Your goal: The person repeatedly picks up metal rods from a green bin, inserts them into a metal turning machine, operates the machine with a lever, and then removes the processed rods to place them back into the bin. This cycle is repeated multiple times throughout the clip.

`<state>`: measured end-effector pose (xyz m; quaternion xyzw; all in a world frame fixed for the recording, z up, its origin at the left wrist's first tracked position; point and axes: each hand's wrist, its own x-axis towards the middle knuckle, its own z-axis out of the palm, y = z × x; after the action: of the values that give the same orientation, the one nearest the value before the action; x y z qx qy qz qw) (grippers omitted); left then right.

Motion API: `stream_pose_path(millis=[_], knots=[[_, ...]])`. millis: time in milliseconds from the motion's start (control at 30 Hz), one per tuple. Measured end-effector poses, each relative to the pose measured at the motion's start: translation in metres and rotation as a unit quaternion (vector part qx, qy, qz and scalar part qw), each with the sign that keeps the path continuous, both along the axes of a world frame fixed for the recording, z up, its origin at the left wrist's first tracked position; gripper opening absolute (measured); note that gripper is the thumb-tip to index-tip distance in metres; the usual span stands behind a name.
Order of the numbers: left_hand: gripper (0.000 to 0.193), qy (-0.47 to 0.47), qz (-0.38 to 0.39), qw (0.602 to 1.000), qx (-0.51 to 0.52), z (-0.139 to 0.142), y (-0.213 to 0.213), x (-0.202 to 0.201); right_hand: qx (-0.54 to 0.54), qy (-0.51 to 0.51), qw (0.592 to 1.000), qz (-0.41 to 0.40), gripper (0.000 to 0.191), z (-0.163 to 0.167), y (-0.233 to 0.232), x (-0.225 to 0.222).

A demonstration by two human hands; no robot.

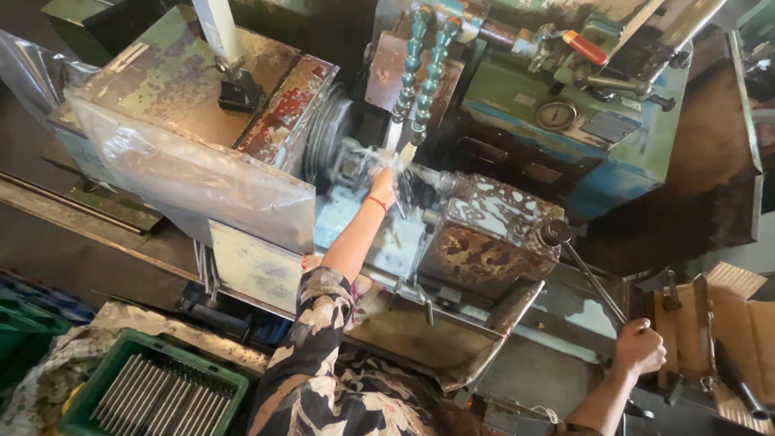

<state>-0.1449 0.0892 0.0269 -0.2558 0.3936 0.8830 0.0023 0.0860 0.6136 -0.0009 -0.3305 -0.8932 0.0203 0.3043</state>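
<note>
Our sleeve (pixel 315 355) is nearest; our right hand (pixel 639 345) grips the lever (pixel 593 282) closed-fisted, while our left hand (pixel 382 187) reaches the chuck (pixel 351 157) under coolant, its grip unclear.

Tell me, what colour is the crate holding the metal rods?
Green. The crate shows best in the head view, bottom left, with grey rods lying inside.

My arms and what I wear at the lathe

My left hand (pixel 383 187) carries a thin red band at the wrist, nearest the lathe's (pixel 452 234) chuck; that arm is bare to the elbow, where a loose sleeve (pixel 311 323) patterned in cream, brown and dark blotches begins. My right hand (pixel 639 345), far right of the lathe, is bare, with a dark cuff at the forearm.
</note>
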Motion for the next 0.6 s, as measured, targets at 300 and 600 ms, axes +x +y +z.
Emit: stream_pose_path(millis=[300, 600], knots=[[0.013, 0.016, -0.002, 1.000, 0.016, -0.006, 0.001, -0.008, -0.008, 0.012, 1.000, -0.003, 0.055, -0.001, 0.003, -0.002], [0.028, -0.057, -0.024, 0.998, -0.025, -0.008, -0.007, -0.013, -0.036, 0.000, 0.999, -0.022, 0.058, 0.001, 0.001, -0.002]])
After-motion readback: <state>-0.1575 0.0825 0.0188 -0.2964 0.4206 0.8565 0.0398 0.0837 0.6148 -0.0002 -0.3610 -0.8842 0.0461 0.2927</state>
